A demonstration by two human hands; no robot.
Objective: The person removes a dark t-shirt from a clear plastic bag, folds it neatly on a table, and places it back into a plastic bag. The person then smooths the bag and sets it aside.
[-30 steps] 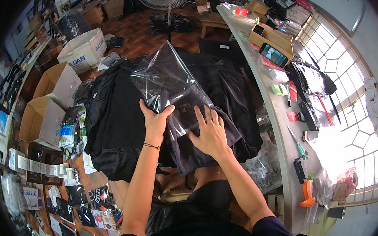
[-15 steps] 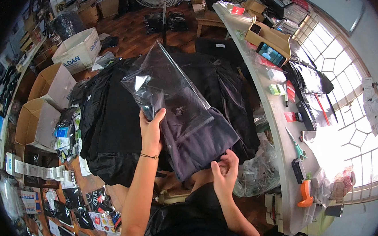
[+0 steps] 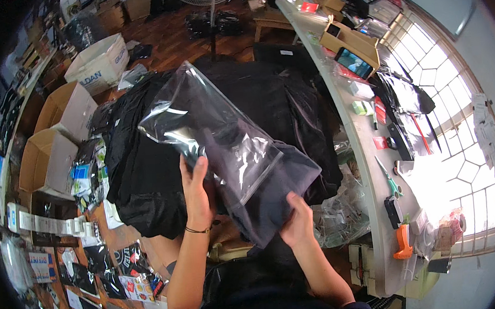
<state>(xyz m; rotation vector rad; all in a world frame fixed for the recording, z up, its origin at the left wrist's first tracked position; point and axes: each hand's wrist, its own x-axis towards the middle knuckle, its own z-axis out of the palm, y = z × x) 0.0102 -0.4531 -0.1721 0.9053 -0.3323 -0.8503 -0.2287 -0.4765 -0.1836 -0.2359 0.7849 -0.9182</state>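
Above the near side of the pile of black garments [image 3: 145, 183], the folded dark garment [image 3: 278, 194] is held partly inside the clear plastic bag [image 3: 218, 130], with its lower right end exposed past the bag's edge. This exposed end is grasped by the right hand [image 3: 298, 225], thumb uppermost. The left hand [image 3: 197, 198] is placed against the bag's left side; whether it is closed on the plastic cannot be told. If the plastic is not secured there, the bag may be slid off the garment by a pull from the right hand. If the exposed end is pushed unevenly, the fold may be bunched at the bag's edge, and the plastic may be split. If the right-hand grasp is loosened, the lower corner may be dropped and the fold opened.
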